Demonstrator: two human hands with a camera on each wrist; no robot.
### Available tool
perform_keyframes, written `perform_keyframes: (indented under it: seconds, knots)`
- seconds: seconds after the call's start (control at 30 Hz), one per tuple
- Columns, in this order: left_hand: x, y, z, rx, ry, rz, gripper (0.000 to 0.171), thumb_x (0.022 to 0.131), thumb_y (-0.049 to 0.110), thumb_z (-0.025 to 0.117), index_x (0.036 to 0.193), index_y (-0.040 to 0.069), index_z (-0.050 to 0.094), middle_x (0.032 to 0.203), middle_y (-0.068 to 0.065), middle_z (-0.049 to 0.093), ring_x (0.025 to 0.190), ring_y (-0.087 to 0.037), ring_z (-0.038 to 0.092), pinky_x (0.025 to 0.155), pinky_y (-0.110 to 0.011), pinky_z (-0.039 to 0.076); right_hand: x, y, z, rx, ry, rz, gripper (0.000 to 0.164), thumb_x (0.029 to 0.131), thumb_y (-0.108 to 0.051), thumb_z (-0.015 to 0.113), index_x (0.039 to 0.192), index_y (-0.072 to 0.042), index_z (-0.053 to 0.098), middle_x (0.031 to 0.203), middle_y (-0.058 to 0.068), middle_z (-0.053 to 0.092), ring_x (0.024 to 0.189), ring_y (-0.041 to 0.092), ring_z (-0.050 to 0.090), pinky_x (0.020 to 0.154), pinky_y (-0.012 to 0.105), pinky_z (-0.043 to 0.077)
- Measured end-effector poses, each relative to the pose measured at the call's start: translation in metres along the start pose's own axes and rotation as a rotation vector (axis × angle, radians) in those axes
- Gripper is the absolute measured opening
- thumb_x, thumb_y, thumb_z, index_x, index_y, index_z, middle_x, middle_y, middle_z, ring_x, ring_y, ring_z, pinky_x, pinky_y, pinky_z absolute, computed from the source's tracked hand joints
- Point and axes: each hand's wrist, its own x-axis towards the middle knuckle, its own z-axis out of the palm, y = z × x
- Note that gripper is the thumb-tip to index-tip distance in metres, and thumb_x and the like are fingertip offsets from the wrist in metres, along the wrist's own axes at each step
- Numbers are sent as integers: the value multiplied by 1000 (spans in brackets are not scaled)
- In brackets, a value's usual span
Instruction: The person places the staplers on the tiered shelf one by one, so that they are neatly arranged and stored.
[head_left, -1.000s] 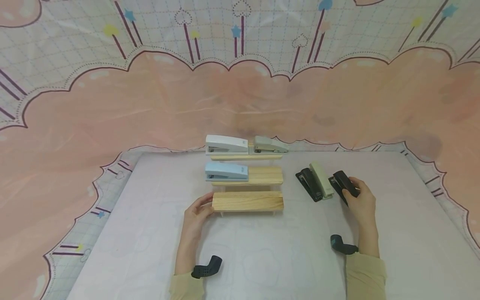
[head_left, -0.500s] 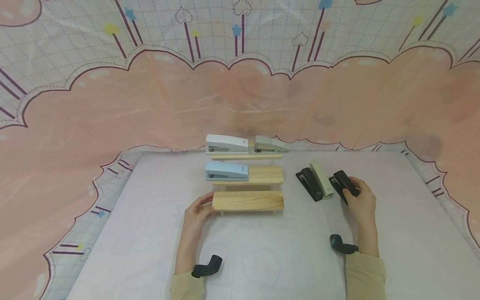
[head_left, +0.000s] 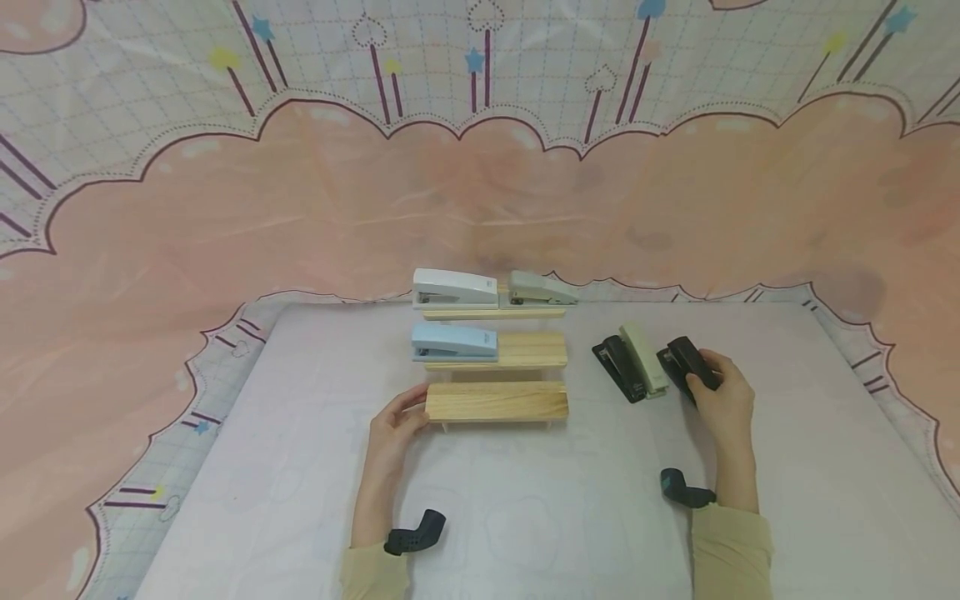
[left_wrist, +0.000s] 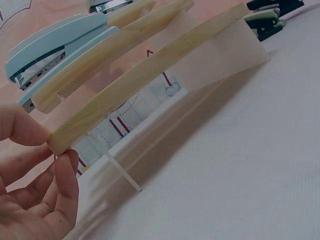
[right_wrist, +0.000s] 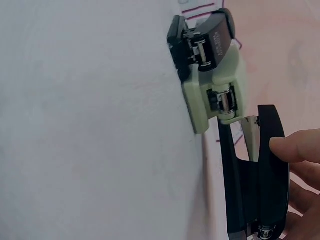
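Observation:
My left hand (head_left: 396, 421) pinches the left end of the lowest wooden board of a tiered display rack (head_left: 497, 402); in the left wrist view the thumb lies above the board (left_wrist: 145, 80) and the fingertips below. My right hand (head_left: 726, 400) grips a black stapler (head_left: 688, 367) by its top arm, at the right of the table. In the right wrist view this stapler (right_wrist: 272, 175) stands on edge in the picture, the thumb on its arm. Just left of it lie a pale green stapler (head_left: 642, 362) and another black stapler (head_left: 619, 371), side by side.
A light blue stapler (head_left: 453, 343) sits on the left of the middle board (head_left: 532, 350). On the top board (head_left: 495, 315) are a white stapler (head_left: 454, 288) and a grey-green stapler (head_left: 542, 289). A patterned cloth (head_left: 480, 200) hangs behind the white table (head_left: 525, 517).
The black stapler in my right hand has shifted very slightly upward in the head view, and the hand with it. My left hand stays at the board's end.

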Motion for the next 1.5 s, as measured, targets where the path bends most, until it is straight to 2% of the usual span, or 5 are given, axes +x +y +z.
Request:
perform_keyframes:
  seconds: [0.33,0.67,1.0,1.2,1.5]
  knots:
    - [-1,1,1,-1,2,-1,48,86,-6,53,132,5,56,130,-15,56,94,-2,61,80,-16,51,-2,-9,-5,-6,6,-27,48,91,-5,56,137,-2,48,139,23,51,126,43,48,103,57,40]
    - [-1,2,1,-5,7,-9,48,86,-6,54,132,6,56,129,-14,56,93,-2,61,80,-18,51,-3,-20,-13,-25,2,-101,46,90,-4,58,135,-1,50,136,23,53,124,43,50,101,57,42]
    - [-1,0,2,-1,19,21,48,84,-7,54,131,2,56,124,-13,58,90,-3,62,77,-18,51,-4,-37,-14,-37,-34,-228,44,90,-6,59,133,0,52,132,26,55,119,45,52,92,57,46]
    - [0,0,2,-23,16,23,48,84,-8,54,131,1,56,123,-13,57,91,-2,62,77,-17,51,-4,-43,-10,-47,-44,-303,43,87,-4,61,130,1,54,129,27,57,117,46,54,92,58,45]
    - [-1,0,1,-26,11,19,48,84,-8,53,132,1,55,126,-16,56,92,-2,61,78,-16,50,-12,-59,-10,-42,-98,-342,45,89,-5,61,133,-2,52,130,26,55,118,45,52,93,61,46]
